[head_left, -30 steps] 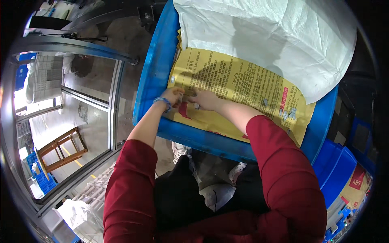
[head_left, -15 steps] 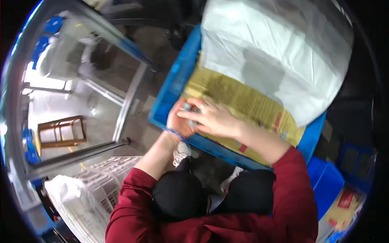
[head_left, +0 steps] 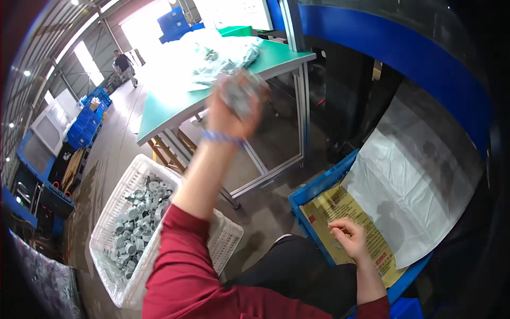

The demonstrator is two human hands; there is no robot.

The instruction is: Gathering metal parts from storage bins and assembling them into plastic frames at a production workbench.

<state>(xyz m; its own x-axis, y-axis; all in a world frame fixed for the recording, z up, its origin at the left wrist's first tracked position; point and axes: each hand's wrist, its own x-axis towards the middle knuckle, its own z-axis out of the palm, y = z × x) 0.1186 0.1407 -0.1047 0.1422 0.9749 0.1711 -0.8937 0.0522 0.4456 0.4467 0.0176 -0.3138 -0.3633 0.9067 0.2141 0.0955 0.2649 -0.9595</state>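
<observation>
1. Left hand (head_left: 234, 116): centre-top of frame, motion-blurred, raised in front of the green-topped table (head_left: 169, 110). Fingers curled round a clutch of small grey pieces (head_left: 240, 97); count unreadable. Blue wristband (head_left: 223, 137) below.
2. Right hand (head_left: 351, 242): lower right of frame, over the yellow printed sack (head_left: 330, 206). Fingers half curled, thumb near them; can't tell if anything is gripped, or if the hand touches the sack.
3. Sack lies in the blue bin (head_left: 321, 185), lower right; white sheet (head_left: 406, 186) spreads from it toward the right edge. Few small bits (head_left: 338, 245) on the sack, just beside the right hand.
4. White crate (head_left: 117, 198), lower left: lined with clear plastic, heaped with grey parts (head_left: 139, 226). Second white crate (head_left: 227, 242) beside it, partly behind the left sleeve (head_left: 183, 260).
5. Tabletop, upper centre: crumpled clear plastic bag (head_left: 234, 57), washed out by glare.
6. Upper left: distant person (head_left: 124, 64), standing.
</observation>
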